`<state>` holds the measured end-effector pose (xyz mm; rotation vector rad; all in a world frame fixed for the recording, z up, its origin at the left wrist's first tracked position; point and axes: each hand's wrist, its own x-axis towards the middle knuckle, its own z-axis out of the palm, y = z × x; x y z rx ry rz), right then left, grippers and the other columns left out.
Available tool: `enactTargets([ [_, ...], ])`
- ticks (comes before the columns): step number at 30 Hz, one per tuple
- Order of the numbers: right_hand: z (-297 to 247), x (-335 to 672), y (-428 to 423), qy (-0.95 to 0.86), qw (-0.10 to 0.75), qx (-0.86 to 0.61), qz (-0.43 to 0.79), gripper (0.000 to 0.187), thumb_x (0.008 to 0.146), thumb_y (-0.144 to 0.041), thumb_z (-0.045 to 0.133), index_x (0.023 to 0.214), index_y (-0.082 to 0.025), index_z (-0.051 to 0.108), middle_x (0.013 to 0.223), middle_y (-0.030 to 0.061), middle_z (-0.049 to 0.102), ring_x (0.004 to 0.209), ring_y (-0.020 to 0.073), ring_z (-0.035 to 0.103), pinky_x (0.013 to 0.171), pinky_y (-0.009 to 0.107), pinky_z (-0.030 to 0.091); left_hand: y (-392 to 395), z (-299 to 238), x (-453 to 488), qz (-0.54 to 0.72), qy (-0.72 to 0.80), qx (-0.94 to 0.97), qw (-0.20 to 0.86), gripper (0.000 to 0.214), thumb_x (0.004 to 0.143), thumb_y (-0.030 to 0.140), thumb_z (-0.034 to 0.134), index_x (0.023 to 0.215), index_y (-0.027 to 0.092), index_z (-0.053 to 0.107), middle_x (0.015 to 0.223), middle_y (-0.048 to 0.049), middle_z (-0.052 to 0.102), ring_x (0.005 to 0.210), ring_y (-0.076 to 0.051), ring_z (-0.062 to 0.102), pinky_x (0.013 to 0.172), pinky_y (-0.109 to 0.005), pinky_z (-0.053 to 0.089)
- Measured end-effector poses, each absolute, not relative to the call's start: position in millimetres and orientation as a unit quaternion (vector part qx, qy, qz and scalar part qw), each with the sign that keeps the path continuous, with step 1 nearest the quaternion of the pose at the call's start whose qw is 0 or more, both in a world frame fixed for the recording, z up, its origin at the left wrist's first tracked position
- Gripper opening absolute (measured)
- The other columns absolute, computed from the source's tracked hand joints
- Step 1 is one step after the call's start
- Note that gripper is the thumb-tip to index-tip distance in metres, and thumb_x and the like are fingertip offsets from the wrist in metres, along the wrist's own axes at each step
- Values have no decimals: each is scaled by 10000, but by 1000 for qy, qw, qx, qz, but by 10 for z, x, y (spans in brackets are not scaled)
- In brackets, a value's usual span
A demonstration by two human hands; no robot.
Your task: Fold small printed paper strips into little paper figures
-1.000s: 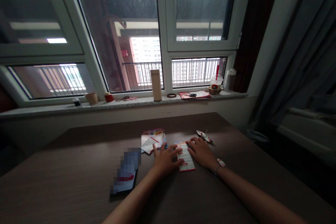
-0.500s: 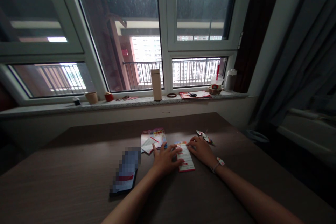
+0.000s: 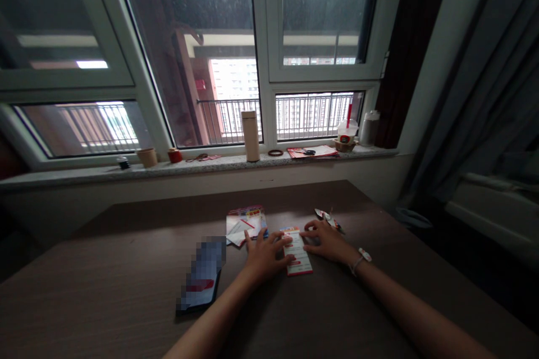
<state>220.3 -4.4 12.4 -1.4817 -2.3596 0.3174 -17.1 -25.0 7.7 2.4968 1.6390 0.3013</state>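
Note:
A narrow printed paper (image 3: 300, 255), white with red marks and a red lower edge, lies flat on the brown table (image 3: 126, 269). My left hand (image 3: 265, 255) rests at its left side, fingers spread, with fingertips on the paper. At the right edge of the paper is my right hand (image 3: 326, 240), its fingers apart and the tips at or just touching that edge. Just beyond my left hand lie several printed papers (image 3: 246, 223). Behind my right hand sits a small crumpled piece of printed paper (image 3: 329, 217), partly hidden by the hand.
A phone (image 3: 204, 275), its screen blurred out, lies left of my left forearm. Along the windowsill (image 3: 219, 164) stand a beige flask (image 3: 251, 137), a paper cup (image 3: 147, 157), and a drink cup with red straw (image 3: 347, 132). Scissors (image 3: 309, 152) lie on red-edged papers there.
My right hand has shifted slightly right and its thumb now shows at the paper's edge. The left hand and the paper have stayed in place.

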Motion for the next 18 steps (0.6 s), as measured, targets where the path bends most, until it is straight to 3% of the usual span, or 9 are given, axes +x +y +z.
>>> enactTargets([
  [18, 116, 2339, -124, -850, 116, -481, 181, 833, 605, -576, 749, 1361, -345, 488, 1489, 69, 366, 1373, 303, 304, 1136, 439, 239, -228, 39, -181, 103, 545, 829, 66, 499, 826, 661, 472, 1299, 502, 480, 1457, 61, 449, 1395, -416, 204, 977, -798, -133],
])
